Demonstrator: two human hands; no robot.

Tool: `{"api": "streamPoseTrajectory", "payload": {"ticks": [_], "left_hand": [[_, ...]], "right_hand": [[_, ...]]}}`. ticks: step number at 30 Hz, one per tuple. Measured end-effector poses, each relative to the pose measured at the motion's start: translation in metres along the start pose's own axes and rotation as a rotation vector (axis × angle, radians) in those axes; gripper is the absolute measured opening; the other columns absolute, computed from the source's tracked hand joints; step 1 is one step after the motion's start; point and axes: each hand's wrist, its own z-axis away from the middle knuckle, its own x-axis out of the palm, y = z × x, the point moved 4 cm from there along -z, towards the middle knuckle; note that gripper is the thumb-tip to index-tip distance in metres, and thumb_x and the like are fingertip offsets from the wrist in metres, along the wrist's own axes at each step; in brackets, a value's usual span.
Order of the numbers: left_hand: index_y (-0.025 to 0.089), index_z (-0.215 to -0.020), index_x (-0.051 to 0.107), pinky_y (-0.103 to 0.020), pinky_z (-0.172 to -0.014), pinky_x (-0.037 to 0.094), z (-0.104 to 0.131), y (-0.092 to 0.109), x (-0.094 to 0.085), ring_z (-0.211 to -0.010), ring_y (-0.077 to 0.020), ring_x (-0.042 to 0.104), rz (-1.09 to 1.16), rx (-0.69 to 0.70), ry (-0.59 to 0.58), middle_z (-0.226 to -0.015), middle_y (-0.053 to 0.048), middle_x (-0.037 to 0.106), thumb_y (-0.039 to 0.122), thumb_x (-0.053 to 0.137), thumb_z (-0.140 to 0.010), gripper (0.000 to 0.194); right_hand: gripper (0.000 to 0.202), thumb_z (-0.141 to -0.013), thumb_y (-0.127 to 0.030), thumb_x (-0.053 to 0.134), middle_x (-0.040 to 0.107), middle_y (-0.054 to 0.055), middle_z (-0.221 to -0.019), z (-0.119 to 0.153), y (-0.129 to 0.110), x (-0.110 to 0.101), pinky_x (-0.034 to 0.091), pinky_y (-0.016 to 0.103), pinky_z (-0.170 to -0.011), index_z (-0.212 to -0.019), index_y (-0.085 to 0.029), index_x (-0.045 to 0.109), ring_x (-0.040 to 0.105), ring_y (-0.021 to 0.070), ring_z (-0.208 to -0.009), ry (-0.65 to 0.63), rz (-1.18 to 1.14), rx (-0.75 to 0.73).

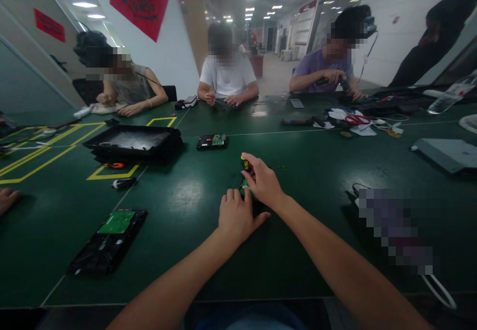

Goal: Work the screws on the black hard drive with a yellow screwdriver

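My right hand (265, 185) is closed round the handle of a yellow and black screwdriver (245, 163), which stands upright over a small device with a green circuit board (244, 186). Its tip is hidden behind my fingers. My left hand (238, 211) lies palm down at the near side of that device, fingers stretched forward against it and thumb spread to the right. Both hands cover most of the device. To the left lies a hard drive (108, 253) with a green board. Another hard drive (212, 141) lies farther back.
Stacked black trays (136, 138) stand at the back left, with an orange-handled tool (115, 165) and a black-and-white object (124, 183) in front. A blurred-out pouch-like thing (395, 230) and a grey box (445, 153) lie right. Several people sit across the green table (179, 270).
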Motion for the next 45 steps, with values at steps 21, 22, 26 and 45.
{"api": "streamPoseTrajectory", "payload": {"ticks": [21, 22, 26, 45], "left_hand": [[0.019, -0.094, 0.067, -0.033, -0.077, 0.049, -0.047, -0.014, -0.047, -0.085, -0.0226, 0.065, 0.198, 0.054, 0.286, -0.088, -0.009, 0.070, 0.026, 0.051, -0.099, 0.018], [0.019, -0.102, 0.066, -0.032, -0.077, 0.049, -0.054, -0.021, -0.059, -0.084, -0.0206, 0.065, 0.288, 0.030, 0.350, -0.096, -0.009, 0.071, 0.027, 0.052, -0.099, 0.017], [0.020, -0.116, 0.066, -0.029, -0.073, 0.049, -0.087, -0.035, -0.082, -0.071, -0.0141, 0.060, 0.597, -0.011, 0.435, -0.109, -0.009, 0.069, 0.041, 0.062, -0.096, 0.029], [0.017, -0.102, 0.071, -0.021, -0.048, 0.051, -0.121, -0.066, -0.054, -0.061, -0.0123, 0.070, 1.559, -0.305, -0.106, -0.106, -0.010, 0.073, 0.040, 0.075, -0.084, 0.030]], "right_hand": [[0.067, -0.095, -0.020, 0.060, 0.068, 0.006, -0.117, -0.026, 0.026, -0.009, 0.055, 0.045, -0.093, -0.155, -0.034, 0.034, 0.068, 0.0245, -0.101, -0.118, -0.073, 0.179], [0.068, -0.095, -0.021, 0.059, 0.069, 0.006, -0.116, -0.025, 0.026, -0.008, 0.054, 0.045, -0.093, -0.156, -0.034, 0.033, 0.068, 0.0245, -0.100, -0.122, -0.075, 0.174], [0.077, -0.095, -0.024, 0.060, 0.070, 0.004, -0.109, -0.022, 0.029, -0.004, 0.055, 0.043, -0.089, -0.161, -0.034, 0.022, 0.069, 0.0238, -0.095, -0.102, -0.107, 0.204], [0.047, -0.096, -0.048, 0.057, 0.060, 0.015, -0.122, 0.049, 0.088, -0.020, 0.056, 0.043, -0.085, -0.131, -0.017, 0.063, 0.067, 0.0247, -0.093, 0.024, 0.174, 0.716]]}}
